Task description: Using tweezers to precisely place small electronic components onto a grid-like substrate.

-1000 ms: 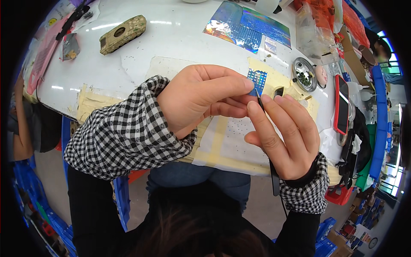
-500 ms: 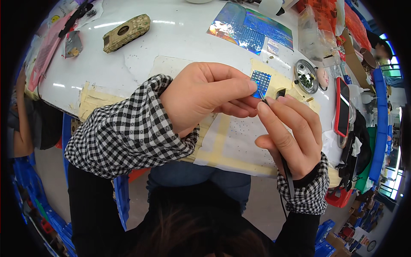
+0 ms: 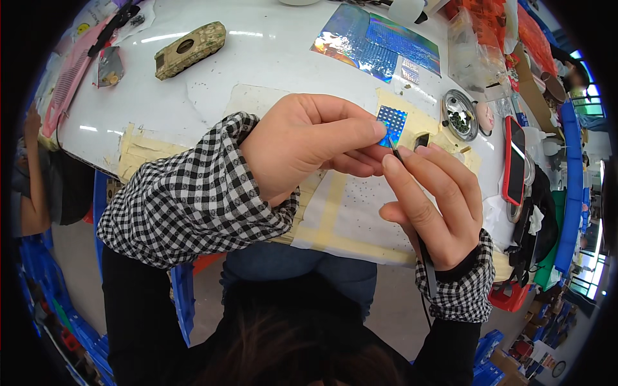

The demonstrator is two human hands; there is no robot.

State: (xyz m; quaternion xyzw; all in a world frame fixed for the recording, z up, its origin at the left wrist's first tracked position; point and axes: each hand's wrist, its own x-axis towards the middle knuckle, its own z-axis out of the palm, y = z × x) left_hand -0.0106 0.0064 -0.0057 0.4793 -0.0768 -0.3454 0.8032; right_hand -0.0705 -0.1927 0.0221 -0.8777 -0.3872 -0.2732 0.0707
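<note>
My left hand (image 3: 302,136) is closed, pinching the lower left edge of a small shiny blue sticker sheet (image 3: 394,118) with rows of pale dots between thumb and fingers. In my right hand (image 3: 444,196), dark tweezers (image 3: 426,260) run back under the palm toward the wrist. Their thin tips meet the lower edge of the sheet, close to the left fingertips. Whether a tiny piece sits between the tips is too small to tell. Below both hands, a white paper (image 3: 360,212) scattered with tiny dark specks lies taped to the table.
A camouflage-patterned case (image 3: 190,50) lies at the far left, near a pink comb-like strip (image 3: 72,80). Larger holographic sheets (image 3: 354,42) lie at the back. On the right are a round dish (image 3: 468,133) of small dark bits, a red-edged phone (image 3: 514,161) and plastic bags (image 3: 473,55).
My right hand has shifted slightly left, and the tweezer tips have moved a little along the sheet's lower edge. My left hand stays in place with the sheet.
</note>
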